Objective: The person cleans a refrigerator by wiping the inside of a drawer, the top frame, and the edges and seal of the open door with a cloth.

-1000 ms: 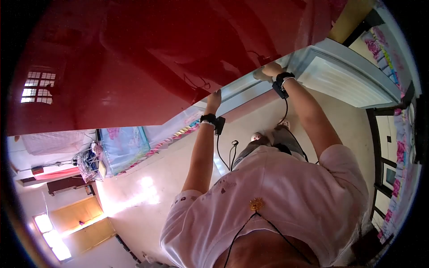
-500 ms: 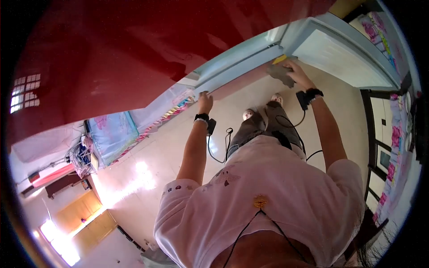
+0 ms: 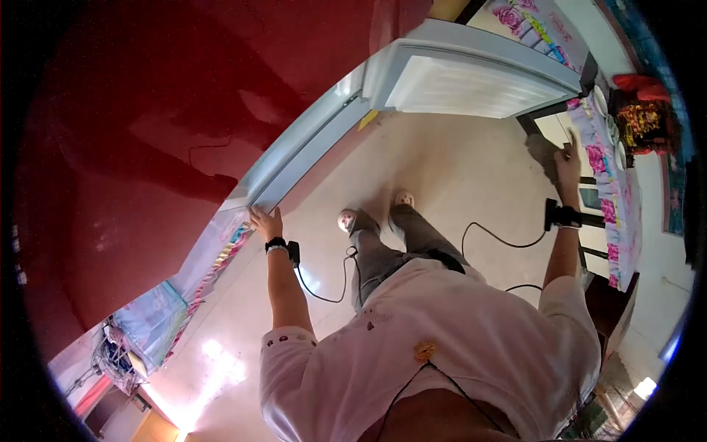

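Note:
A dark grey cloth (image 3: 543, 156) hangs from my right hand (image 3: 568, 171), which is closed on it at the right, beside the table with a floral cover. My left hand (image 3: 265, 222) has its fingers spread at the lower end of the pale grey edge (image 3: 302, 158) of a large glossy red panel (image 3: 184, 132); whether it grips that edge I cannot make out. Between my hands and farther off, a door with a white inner panel (image 3: 471, 87) and a grey rim stands open.
A table with a frilled floral cover (image 3: 595, 158) stands at the right, with white dishes (image 3: 621, 155) and a red and gold object (image 3: 641, 121) near it. A blue cloth-covered thing (image 3: 151, 317) is at lower left. Cables (image 3: 508, 237) hang from my wrists over the tiled floor (image 3: 434, 169).
My right hand has moved with the cloth from near the open door's hinge side to the right, by the floral table. My view has turned, and my left hand stays by the panel's edge.

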Demonstrator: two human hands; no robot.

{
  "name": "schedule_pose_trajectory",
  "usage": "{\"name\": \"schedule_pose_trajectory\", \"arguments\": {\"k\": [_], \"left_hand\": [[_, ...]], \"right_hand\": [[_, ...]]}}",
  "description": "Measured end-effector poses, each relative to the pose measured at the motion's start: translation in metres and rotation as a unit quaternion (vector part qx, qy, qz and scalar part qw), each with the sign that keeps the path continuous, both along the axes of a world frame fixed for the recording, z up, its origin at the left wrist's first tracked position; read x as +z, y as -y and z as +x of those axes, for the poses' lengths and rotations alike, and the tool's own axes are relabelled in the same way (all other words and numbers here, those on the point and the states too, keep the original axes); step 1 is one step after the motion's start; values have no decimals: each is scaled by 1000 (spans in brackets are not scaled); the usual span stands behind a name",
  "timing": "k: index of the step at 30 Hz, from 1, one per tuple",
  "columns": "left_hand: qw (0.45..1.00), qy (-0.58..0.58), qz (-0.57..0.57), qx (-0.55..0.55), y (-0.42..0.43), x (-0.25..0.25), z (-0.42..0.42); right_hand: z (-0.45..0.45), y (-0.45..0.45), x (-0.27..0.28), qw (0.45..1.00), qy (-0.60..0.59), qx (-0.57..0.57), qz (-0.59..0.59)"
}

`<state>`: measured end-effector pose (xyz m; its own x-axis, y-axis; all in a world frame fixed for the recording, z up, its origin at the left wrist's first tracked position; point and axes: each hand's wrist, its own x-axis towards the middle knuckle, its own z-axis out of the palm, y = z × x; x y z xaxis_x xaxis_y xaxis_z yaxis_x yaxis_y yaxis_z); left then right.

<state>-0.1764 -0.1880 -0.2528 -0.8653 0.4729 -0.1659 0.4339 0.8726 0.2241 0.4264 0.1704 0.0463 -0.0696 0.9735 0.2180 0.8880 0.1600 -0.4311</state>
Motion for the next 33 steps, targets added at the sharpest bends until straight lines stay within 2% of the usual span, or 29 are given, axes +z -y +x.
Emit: {"name": "schedule_pose_trajectory", "arguments": {"k": [1,3,4,5,6,8,10,11,13,14,15,17,18,19,21,23,25,27,29,30,31,32,33], "left_hand": [[1000,6,18,-16,2,-5,8],[999,27,22,-16,-1,6,29],[999,22,29,-14,2,2,40],[999,18,35,-9,5,-3,51],[999,14,34,-2,6,0,66],[989,129,-11,67,10,5,100],[978,199,-5,67,23,-10,134],[977,207,0,41,38,-34,148],[971,234,15,55,55,-21,188],[973,227,3,51,70,-24,202],[974,222,-10,48,85,-23,216],[968,237,-12,77,120,-24,234],[964,246,-7,105,137,-23,241],[958,255,-3,131,157,-20,246],[974,182,-131,-21,238,-109,229],[942,175,-265,-112,231,-42,240],[955,174,-227,-85,236,-47,231],[972,178,-151,-30,252,-73,206],[979,190,-70,28,264,-102,192],[978,199,-30,62,268,-111,194],[984,178,-10,25,260,-103,187],[989,106,3,-106,248,-80,177],[982,50,34,-181,237,-52,170]], "right_hand": [[11,-8,13,997,52,-4,56],[20,-28,47,997,71,-42,0],[32,-46,48,990,126,-21,53],[41,-62,48,985,160,-36,54],[38,-76,53,987,154,-34,38],[31,-96,53,989,143,-15,22],[27,-117,43,987,159,6,0],[30,-130,30,988,152,21,1],[38,-149,-2,983,136,116,41],[26,-140,1,986,113,116,-25],[18,-130,-3,985,109,129,-29],[8,-123,-6,993,19,115,-34],[10,-131,-18,975,20,187,115],[15,-138,-24,974,16,195,114],[13,-142,-17,991,25,97,90],[9,-150,-6,991,48,105,72],[4,-151,3,990,74,104,53],[-10,-141,13,996,-4,67,-60],[-10,-136,5,996,-16,81,-25],[-4,-142,-8,995,-19,95,32],[-1,-150,-17,989,-23,112,89],[4,-153,-23,984,-23,130,123],[-2,-126,-8,992,-66,103,42]]}}
